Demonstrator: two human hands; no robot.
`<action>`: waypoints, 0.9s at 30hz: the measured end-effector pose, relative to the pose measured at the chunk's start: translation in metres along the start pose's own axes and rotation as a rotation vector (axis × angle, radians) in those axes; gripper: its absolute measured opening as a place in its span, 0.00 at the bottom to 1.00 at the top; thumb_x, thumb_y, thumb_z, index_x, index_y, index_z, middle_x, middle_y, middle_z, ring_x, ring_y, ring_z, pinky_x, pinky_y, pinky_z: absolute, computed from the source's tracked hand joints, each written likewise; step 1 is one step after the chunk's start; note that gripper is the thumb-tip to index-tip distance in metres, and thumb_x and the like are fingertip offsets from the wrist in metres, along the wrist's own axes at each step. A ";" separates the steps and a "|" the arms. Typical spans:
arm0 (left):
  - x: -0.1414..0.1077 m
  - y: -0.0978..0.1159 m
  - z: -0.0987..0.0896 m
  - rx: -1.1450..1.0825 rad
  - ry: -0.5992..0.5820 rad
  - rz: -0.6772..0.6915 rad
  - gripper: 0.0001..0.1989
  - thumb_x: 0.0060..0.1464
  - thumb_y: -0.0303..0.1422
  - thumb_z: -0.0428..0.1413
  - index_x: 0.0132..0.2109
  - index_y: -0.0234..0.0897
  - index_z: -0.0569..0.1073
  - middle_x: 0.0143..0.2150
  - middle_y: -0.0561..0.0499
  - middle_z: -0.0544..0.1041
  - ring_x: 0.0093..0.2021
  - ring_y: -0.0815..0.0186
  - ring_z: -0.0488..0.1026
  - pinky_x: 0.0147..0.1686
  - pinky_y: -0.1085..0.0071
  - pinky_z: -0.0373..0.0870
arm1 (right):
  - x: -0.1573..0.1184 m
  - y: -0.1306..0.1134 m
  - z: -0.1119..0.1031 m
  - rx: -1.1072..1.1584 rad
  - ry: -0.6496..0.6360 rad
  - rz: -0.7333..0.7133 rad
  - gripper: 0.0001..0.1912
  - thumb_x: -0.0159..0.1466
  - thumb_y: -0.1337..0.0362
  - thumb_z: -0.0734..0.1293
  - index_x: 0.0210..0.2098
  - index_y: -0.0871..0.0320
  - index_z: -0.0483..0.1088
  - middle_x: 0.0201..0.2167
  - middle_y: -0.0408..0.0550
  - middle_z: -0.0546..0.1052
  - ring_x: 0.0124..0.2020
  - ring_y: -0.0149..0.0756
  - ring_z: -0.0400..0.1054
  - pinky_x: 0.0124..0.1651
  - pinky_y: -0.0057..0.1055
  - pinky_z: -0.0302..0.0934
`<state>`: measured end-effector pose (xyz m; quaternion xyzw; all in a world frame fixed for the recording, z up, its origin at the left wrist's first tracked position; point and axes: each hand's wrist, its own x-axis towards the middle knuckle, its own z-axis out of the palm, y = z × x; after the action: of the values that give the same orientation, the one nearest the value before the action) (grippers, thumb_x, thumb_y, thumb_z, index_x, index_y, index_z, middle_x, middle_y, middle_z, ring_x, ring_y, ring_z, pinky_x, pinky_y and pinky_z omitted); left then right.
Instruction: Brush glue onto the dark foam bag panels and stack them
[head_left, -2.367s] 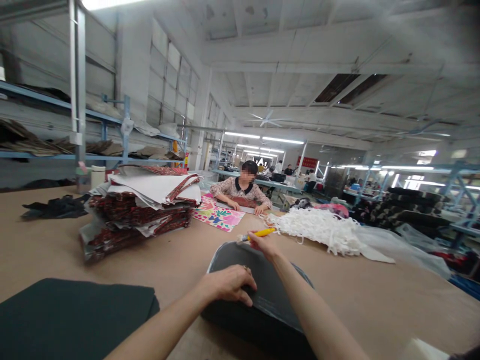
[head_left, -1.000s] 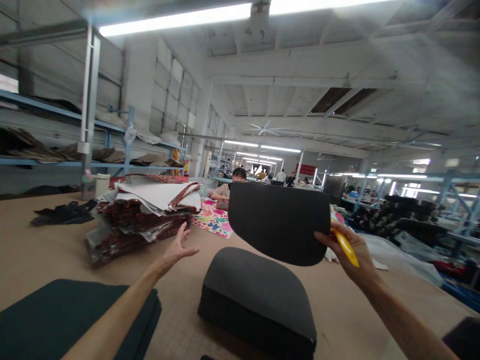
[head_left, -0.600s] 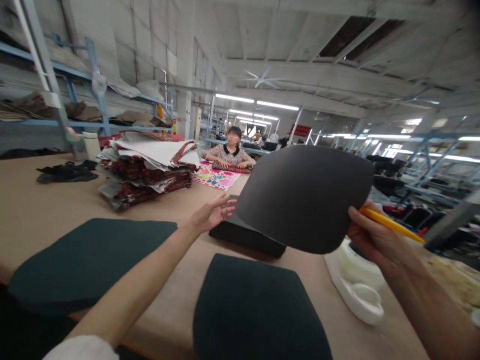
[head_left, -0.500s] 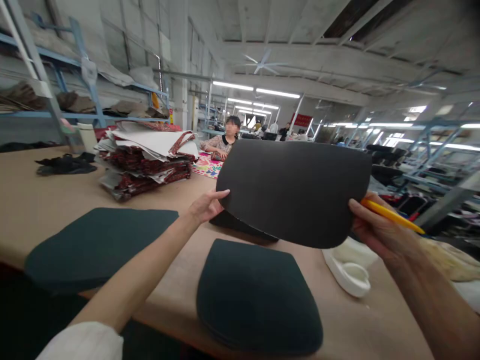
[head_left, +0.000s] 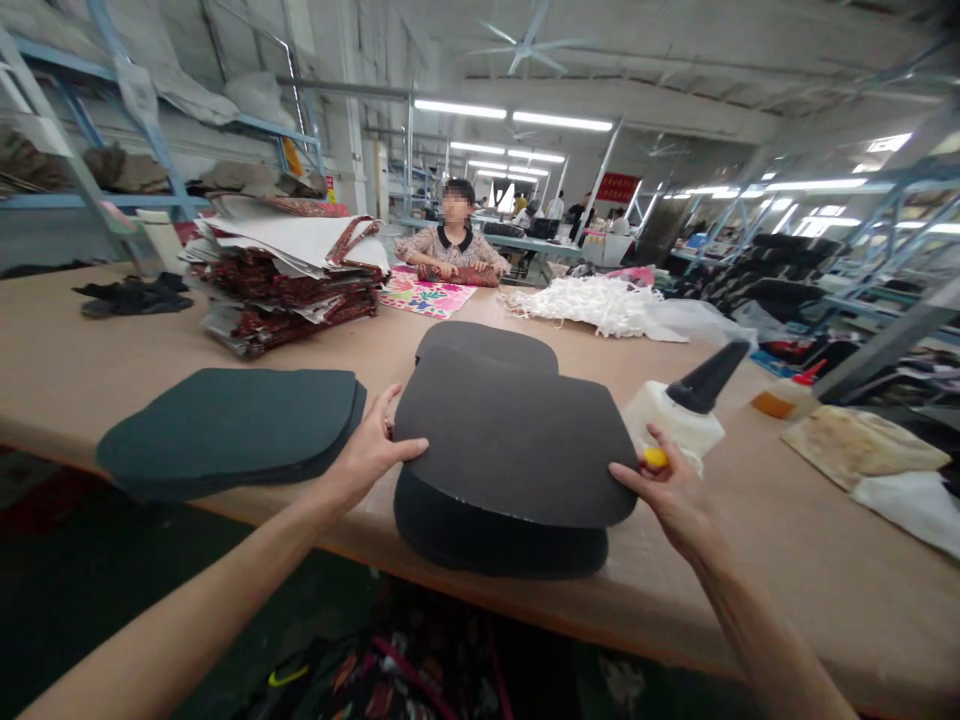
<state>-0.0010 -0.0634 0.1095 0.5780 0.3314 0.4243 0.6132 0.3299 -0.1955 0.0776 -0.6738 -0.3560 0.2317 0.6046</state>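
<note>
A thin dark grey panel with rounded corners (head_left: pixel 517 440) is held level between my two hands. My left hand (head_left: pixel 375 450) pinches its left edge, thumb on top. At its right edge my right hand (head_left: pixel 679 495) has the thumb on the panel and also keeps a yellow tool (head_left: pixel 655 457), mostly hidden in the fingers. Directly below lies a stack of dark green panels (head_left: pixel 502 545), partly covered. Behind, another dark panel (head_left: pixel 487 342) shows its far part. A second stack of green panels (head_left: pixel 232 425) lies to the left.
Beyond my right hand is a white bottle with a black nozzle (head_left: pixel 679 415). A red-tipped bottle (head_left: pixel 787 395) and stained cloth (head_left: pixel 866 445) sit farther right. A layered pile of sheets (head_left: pixel 289 275) stands back left. Across the table (head_left: pixel 750 520) sits a person (head_left: pixel 455 240) near white scraps (head_left: pixel 600 305).
Both hands have lowered the grey panel from a raised, tilted position to just over the middle stack. The yellow tool now shows only as a small tip. The view has tilted down a little.
</note>
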 end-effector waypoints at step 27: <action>-0.008 -0.076 -0.010 0.773 0.019 -0.127 0.29 0.35 0.32 0.60 0.50 0.31 0.72 0.50 0.40 0.73 0.49 0.53 0.69 0.51 0.60 0.62 | -0.010 0.066 0.005 -0.577 -0.148 -0.165 0.37 0.55 0.51 0.62 0.59 0.61 0.53 0.23 0.40 0.64 0.22 0.33 0.60 0.26 0.30 0.56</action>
<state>-0.0035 -0.0643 0.0326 0.7408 0.5078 0.2347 0.3720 0.3332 -0.2008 0.0112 -0.7679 -0.5035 0.1196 0.3774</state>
